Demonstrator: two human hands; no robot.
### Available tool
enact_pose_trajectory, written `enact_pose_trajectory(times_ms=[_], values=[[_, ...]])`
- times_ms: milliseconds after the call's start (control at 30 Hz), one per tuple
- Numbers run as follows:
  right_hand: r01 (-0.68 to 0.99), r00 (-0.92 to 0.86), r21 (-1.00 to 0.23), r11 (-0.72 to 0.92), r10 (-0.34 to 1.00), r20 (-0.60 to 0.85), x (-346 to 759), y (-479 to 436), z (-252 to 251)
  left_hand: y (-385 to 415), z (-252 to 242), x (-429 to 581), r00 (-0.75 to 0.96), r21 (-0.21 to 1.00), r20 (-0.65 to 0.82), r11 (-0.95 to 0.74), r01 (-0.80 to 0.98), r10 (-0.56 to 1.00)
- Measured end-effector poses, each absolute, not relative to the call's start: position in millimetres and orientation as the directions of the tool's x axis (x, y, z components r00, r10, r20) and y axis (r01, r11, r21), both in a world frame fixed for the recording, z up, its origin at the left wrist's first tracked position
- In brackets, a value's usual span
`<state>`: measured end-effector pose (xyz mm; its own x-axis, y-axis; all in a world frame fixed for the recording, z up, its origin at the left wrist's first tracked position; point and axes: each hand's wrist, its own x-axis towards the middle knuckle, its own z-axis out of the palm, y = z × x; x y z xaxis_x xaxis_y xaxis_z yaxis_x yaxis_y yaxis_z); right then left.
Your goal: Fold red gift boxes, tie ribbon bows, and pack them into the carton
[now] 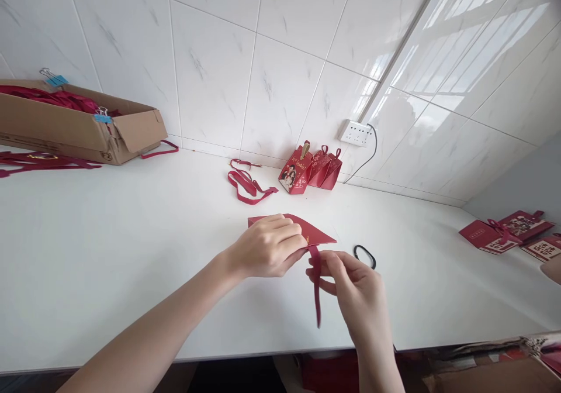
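Note:
My left hand [272, 244] is closed around a red folded-card gift box [315, 232], tilted above the white table [175, 252]. From the box's near right side hangs a dark red ribbon [317, 293], its loose end pointing down. The fingers of my right hand [353, 282] are curled at the ribbon's upper part, thumb near forefinger, and seem to pinch it. Just beyond my right hand lies a black ring-shaped band [365, 257]. Most of the box's left part is covered by my left hand.
Finished-looking red boxes [302, 168] with loops stand by the wall, beside loose red ribbons [245, 182]. A cardboard box [83, 133] of ribbon sits at left. More red boxes [504, 232] lie at right, near another person's arm [553, 269]. A power strip [356, 133] is on the wall.

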<state>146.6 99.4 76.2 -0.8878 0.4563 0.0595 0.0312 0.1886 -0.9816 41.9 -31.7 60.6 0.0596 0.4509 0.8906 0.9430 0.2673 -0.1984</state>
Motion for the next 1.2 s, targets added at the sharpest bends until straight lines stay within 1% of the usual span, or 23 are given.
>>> enact_pose_trajectory(times_ms=[133, 333, 433, 500, 767, 900, 1000, 1100, 1200], values=[[0.011, -0.884, -0.966, 0.259, 0.453, 0.112, 146.1, 100.0, 75.5, -32.0, 60.1, 41.8, 0.060, -0.205, 0.886, 0.274, 0.940, 0.459], [0.007, -0.883, -0.965, 0.261, 0.454, 0.117, 143.4, 99.3, 69.9, -31.9, 59.5, 41.7, 0.057, -0.209, 0.880, 0.275, 0.938, 0.472], [-0.053, -0.859, -0.970, 0.236, 0.484, 0.165, 147.3, 98.2, 68.7, -31.9, 59.8, 41.9, 0.057, -0.205, 0.883, 0.274, 0.940, 0.465], [-0.066, -0.846, -0.964, 0.258, 0.498, 0.192, 150.7, 97.2, 68.8, -32.1, 59.9, 41.9, 0.057, -0.202, 0.885, 0.271, 0.941, 0.462], [0.032, -0.819, -0.905, 0.425, 0.530, 0.220, 153.6, 93.2, 68.3, -32.3, 58.5, 40.8, 0.058, -0.197, 0.884, 0.257, 0.946, 0.465], [0.060, -0.806, -0.888, 0.456, 0.547, 0.226, 148.8, 93.2, 66.7, -31.8, 57.5, 40.8, 0.066, -0.204, 0.878, 0.246, 0.948, 0.474], [0.036, -0.830, -0.919, 0.392, 0.524, 0.190, 144.8, 94.4, 66.3, -31.4, 56.5, 40.7, 0.067, -0.210, 0.874, 0.251, 0.945, 0.482], [0.020, -0.866, -0.973, 0.230, 0.491, 0.098, 144.1, 96.9, 67.8, -31.6, 56.4, 40.4, 0.071, -0.215, 0.875, 0.253, 0.943, 0.479], [0.045, -0.876, -0.995, 0.094, 0.482, 0.006, 147.9, 100.8, 70.5, -32.2, 57.3, 39.9, 0.068, -0.209, 0.880, 0.255, 0.944, 0.469]])
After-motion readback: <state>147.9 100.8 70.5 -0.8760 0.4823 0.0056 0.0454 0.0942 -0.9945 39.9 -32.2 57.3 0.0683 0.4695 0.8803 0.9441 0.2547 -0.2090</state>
